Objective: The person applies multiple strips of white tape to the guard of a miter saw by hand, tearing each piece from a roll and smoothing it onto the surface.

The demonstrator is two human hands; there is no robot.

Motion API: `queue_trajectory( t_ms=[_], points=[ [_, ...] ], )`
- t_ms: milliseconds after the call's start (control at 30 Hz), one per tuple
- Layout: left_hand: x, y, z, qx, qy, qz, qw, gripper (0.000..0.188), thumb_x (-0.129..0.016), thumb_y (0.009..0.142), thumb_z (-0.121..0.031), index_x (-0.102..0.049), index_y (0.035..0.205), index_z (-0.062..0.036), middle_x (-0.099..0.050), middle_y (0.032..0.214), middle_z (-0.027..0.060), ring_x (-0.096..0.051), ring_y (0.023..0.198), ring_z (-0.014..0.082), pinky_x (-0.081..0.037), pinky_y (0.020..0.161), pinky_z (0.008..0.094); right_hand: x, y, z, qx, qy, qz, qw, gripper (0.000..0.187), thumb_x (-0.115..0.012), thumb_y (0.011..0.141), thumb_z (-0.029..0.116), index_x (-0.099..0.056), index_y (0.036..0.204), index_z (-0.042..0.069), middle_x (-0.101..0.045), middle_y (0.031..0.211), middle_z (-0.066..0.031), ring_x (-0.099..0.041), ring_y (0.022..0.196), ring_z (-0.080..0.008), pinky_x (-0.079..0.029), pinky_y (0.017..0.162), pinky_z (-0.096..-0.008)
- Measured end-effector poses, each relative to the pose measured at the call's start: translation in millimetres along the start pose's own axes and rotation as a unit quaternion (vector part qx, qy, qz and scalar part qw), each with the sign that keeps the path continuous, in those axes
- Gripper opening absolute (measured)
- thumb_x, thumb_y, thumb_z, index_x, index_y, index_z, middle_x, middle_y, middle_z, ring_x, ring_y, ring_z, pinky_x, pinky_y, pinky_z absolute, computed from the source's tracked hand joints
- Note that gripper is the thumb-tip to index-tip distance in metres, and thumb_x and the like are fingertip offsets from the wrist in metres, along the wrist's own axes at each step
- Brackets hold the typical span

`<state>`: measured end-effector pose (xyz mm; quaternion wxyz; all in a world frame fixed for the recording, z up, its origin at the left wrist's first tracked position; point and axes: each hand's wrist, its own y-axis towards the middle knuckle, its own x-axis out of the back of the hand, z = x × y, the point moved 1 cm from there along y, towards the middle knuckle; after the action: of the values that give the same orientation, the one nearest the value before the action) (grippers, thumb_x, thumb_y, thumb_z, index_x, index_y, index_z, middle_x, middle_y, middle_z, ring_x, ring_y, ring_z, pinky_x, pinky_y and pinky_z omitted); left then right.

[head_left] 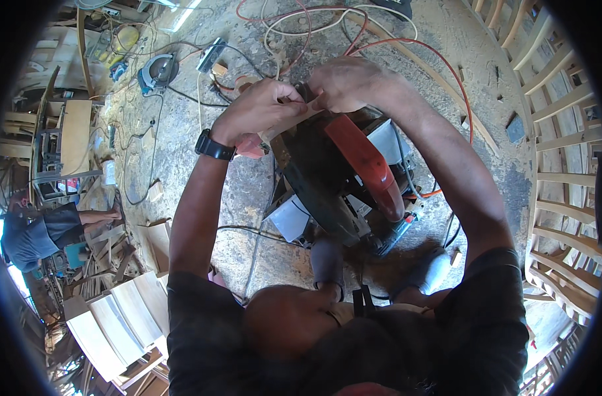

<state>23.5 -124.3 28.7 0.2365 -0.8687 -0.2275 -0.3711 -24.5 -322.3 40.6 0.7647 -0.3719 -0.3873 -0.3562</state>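
Note:
My left hand [269, 105], with a black watch [215, 145] on its wrist, has its fingers curled in a pinch over a pale wood-coloured piece [293, 123]. Against its fingertips is my right hand [346, 84], slightly blurred, fingers bent down and drawn together. A small dark thing [303, 91] shows between the two hands; its kind is unclear. Just below them stands a power machine with a red curved handle [367, 168] and a dark rounded guard [317, 191]. A red block-like part [250, 146] lies under my left wrist.
A circular saw [159, 71] rests on the stained concrete floor, far left. Red and white hoses [439, 56] and dark cables loop across it. Slatted wooden frames [565, 178] line the right side. Stacked boards [119, 320] are near left; another person [40, 231] is beyond them.

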Motion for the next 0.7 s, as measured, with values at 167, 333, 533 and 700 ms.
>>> queue_trajectory(
  t_ms=[167,333,533,700],
  points=[
    [-3,14,-17,0.024,0.035,-0.002,0.999,0.03,-0.069,0.091,-0.021,-0.069,0.11,0.0023,-0.073,0.1,0.0127,-0.07,0.093,0.0197,-0.052,0.087,0.0313,-10,-3,-27,0.071,0.045,-0.032,0.996,0.031,-0.06,0.09,0.025,-0.065,0.116,0.009,-0.067,0.114,-0.0154,-0.064,0.109,-0.033,-0.049,0.094,-0.0437],
    [-2,24,-3,0.026,0.016,0.039,0.999,0.031,-0.067,0.09,-0.021,-0.069,0.11,0.0028,-0.073,0.102,0.0129,-0.07,0.095,0.0202,-0.052,0.088,0.0308,-6,-3,-8,0.016,0.025,-0.058,0.998,0.029,-0.061,0.089,0.021,-0.066,0.115,0.008,-0.067,0.113,-0.0155,-0.064,0.11,-0.0332,-0.049,0.095,-0.0442],
    [-4,29,-12,0.045,0.033,0.058,0.997,0.03,-0.065,0.089,-0.021,-0.07,0.108,0.0022,-0.073,0.101,0.0114,-0.068,0.096,0.0184,-0.051,0.089,0.029,-21,10,-19,-0.01,0.008,-0.073,0.997,0.029,-0.066,0.086,0.022,-0.069,0.11,0.007,-0.07,0.105,-0.0157,-0.066,0.105,-0.0345,-0.051,0.091,-0.0443],
    [-3,24,-15,0.07,-0.037,0.047,0.996,0.028,-0.066,0.092,-0.024,-0.071,0.107,-0.0001,-0.073,0.1,0.0072,-0.066,0.095,0.0137,-0.049,0.089,0.0282,-5,-9,-35,0.024,0.1,-0.035,0.994,0.034,-0.064,0.087,0.024,-0.067,0.118,0.009,-0.067,0.106,-0.0136,-0.07,0.085,-0.0269,-0.052,0.084,-0.0414]
  ],
)
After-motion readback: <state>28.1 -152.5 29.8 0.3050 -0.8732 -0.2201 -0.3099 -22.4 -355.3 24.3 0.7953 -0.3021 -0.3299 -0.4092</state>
